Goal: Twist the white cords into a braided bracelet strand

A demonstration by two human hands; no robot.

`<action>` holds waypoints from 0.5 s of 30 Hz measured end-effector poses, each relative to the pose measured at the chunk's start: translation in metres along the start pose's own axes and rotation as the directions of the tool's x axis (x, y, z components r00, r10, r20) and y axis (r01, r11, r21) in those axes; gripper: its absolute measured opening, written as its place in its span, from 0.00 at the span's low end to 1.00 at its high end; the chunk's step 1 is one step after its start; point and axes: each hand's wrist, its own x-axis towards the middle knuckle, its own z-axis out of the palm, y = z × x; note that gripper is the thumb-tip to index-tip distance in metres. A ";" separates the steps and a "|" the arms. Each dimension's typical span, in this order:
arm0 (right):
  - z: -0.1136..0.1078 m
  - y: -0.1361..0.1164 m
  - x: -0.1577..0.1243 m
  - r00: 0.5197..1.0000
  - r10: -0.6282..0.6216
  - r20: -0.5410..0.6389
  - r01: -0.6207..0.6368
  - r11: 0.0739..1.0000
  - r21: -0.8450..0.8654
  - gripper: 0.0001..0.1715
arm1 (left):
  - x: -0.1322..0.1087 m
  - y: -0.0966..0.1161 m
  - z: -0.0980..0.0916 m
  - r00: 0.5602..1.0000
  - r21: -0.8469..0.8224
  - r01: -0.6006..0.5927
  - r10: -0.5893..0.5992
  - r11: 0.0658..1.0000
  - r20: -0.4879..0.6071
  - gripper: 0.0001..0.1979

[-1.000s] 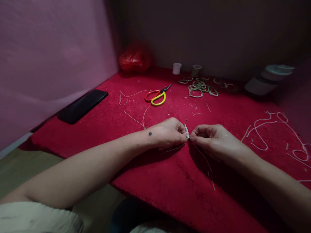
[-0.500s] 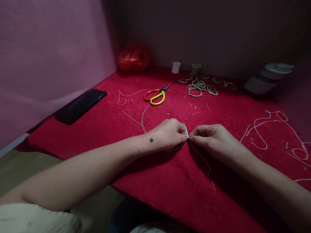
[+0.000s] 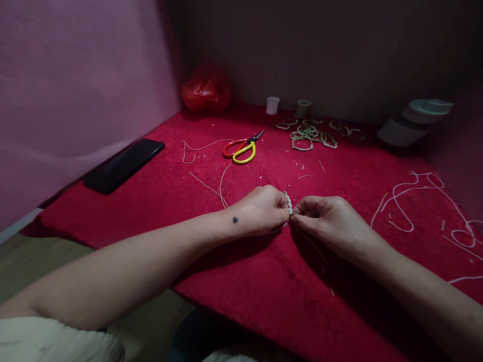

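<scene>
Between my hands lies a short braided cord bracelet point(image 3: 289, 201), white with a bit of green at its far end, near a small pin-like tip. My left hand point(image 3: 266, 208) is closed on the bracelet's left side, its fingertips partly hidden. My right hand point(image 3: 326, 216) pinches a thin cord at the braid's near end, thumb and forefinger together. A loose thin cord point(image 3: 313, 243) trails from there toward the front right. Another strand runs under my left hand.
Red-and-yellow scissors point(image 3: 244, 151) lie beyond my left hand. A phone point(image 3: 124, 165) is at left, a red plastic bag point(image 3: 207, 95) at back. Two spools point(image 3: 272, 105), finished-looking bracelets point(image 3: 302, 144) and a lidded bottle point(image 3: 411, 123) stand or lie behind. White cord point(image 3: 400, 193) spreads at right.
My right hand has shifted very slightly at the braid's near end, its fingers still pinched. My left hand keeps its hold. The whole view has moved a little.
</scene>
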 end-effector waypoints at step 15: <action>-0.003 -0.003 -0.002 0.998 0.015 0.067 -0.010 0.997 -0.082 0.09 | -0.004 0.004 -0.001 0.999 -0.029 0.027 -0.025 0.999 0.044 0.08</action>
